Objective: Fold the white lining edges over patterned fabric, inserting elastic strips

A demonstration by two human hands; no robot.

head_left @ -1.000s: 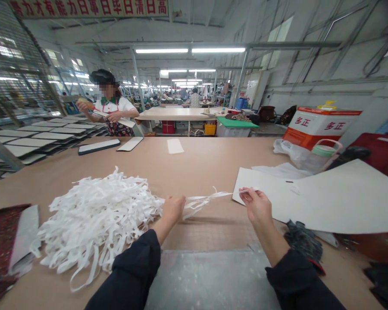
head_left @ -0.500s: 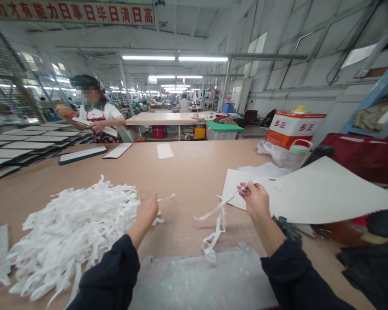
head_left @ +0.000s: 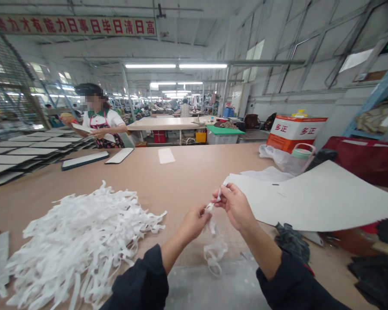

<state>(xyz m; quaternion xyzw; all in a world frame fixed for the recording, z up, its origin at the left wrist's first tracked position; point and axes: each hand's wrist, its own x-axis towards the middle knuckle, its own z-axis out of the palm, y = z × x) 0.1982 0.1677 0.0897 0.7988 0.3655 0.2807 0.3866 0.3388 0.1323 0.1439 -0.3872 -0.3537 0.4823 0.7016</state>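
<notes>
My right hand [head_left: 234, 204] pinches a thin white fabric strip [head_left: 225, 181] whose short end sticks up past the fingertips. Just below and left of it, my left hand [head_left: 194, 221] is closed with thumb and fingertips on the white strips, almost touching the right fingers. Loose strip ends [head_left: 215, 254] dangle under both hands, curled and partly blurred, over a grey translucent sheet [head_left: 213, 284] at the table's near edge. To the left lies a large tangled pile of white strips [head_left: 80, 241].
On the brown table [head_left: 194, 168] lie a small white panel [head_left: 166, 156] and a large white sheet [head_left: 323, 198] to the right. Behind the sheet stand a white-and-orange box [head_left: 295, 132] and a plastic bag [head_left: 280, 159]. A co-worker [head_left: 100, 118] handles a panel at the far left.
My left hand has moved right, from beside the pile to my right hand, and now grips the strips there. My right hand has shifted slightly left with its strips.
</notes>
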